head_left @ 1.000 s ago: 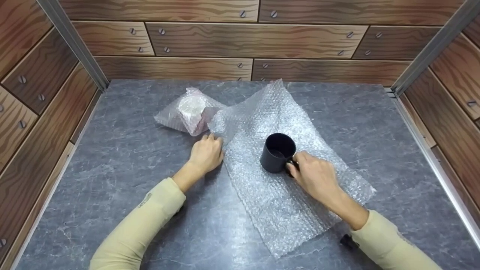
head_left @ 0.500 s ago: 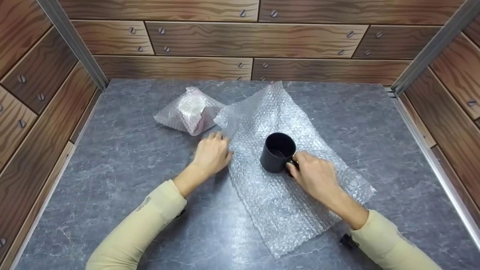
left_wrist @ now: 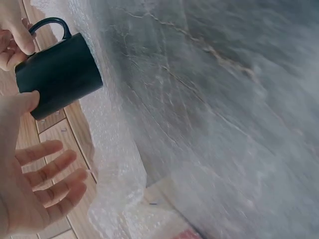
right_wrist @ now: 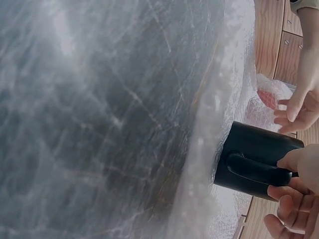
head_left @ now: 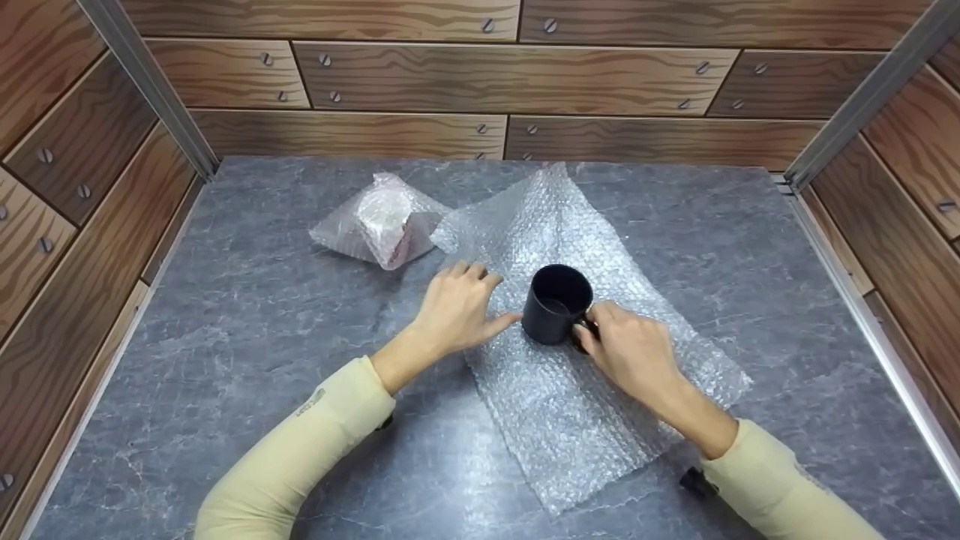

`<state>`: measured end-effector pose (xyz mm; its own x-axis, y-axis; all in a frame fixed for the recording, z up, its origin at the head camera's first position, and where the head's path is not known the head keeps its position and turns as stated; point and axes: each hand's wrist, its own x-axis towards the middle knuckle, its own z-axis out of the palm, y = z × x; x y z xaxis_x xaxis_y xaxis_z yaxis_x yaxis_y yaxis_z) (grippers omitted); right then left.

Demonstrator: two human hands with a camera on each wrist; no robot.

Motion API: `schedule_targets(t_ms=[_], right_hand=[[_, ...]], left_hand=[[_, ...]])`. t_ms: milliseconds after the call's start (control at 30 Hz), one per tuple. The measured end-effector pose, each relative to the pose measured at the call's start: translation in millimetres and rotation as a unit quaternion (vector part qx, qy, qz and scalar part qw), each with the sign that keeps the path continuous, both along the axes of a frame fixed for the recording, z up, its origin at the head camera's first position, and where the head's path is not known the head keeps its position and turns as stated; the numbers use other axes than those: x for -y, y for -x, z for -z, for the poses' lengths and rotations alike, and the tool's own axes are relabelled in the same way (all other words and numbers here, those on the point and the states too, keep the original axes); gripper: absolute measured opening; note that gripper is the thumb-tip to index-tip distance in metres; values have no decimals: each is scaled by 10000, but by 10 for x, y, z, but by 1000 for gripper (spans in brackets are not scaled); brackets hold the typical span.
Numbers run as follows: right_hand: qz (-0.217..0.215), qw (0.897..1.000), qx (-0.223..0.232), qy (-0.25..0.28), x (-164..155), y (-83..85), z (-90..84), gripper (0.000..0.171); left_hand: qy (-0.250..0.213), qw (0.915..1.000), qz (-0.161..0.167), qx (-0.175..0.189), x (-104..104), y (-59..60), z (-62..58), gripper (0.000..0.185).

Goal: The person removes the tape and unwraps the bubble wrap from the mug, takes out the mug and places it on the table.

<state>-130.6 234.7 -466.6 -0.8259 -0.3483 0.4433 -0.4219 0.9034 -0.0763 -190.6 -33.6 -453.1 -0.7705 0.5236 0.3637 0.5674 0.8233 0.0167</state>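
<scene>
A black mug (head_left: 556, 306) stands upright on a sheet of bubble wrap (head_left: 570, 420) spread at an angle over the table. My right hand (head_left: 631, 351) pinches the mug's handle (right_wrist: 259, 170) between thumb and fingers. Just left of the mug is my left hand (head_left: 459, 309), its fingers spread and its thumb pointing at the mug's side. In the left wrist view that left hand (left_wrist: 35, 184) shows an empty palm, with the thumb tip overlapping the mug (left_wrist: 60, 74) near its rim.
Behind my left hand lies a bubble-wrapped bundle (head_left: 384, 217), whitish on top with some red showing through. The wrap's far left corner reaches it. Wood-patterned walls (head_left: 510, 79) enclose the grey marbled table (head_left: 247, 322) at the back and sides.
My left hand has moved right from the wrap's left edge toward the mug, and its fingers have spread. The wrap's left corner has shifted slightly right. My right hand and the mug have stayed put.
</scene>
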Motion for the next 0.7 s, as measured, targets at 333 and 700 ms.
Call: schedule_targets(t_ms=[333,700], right_hand=[[-1,10000,-19,-65,-9,11,-2,25],[-127,9996,-235,-66,-26,5,14,25]], left_hand=[[-100,9984,282,488,-187,83,27,84],[-298,9943,412,937,-353,182,118,93]])
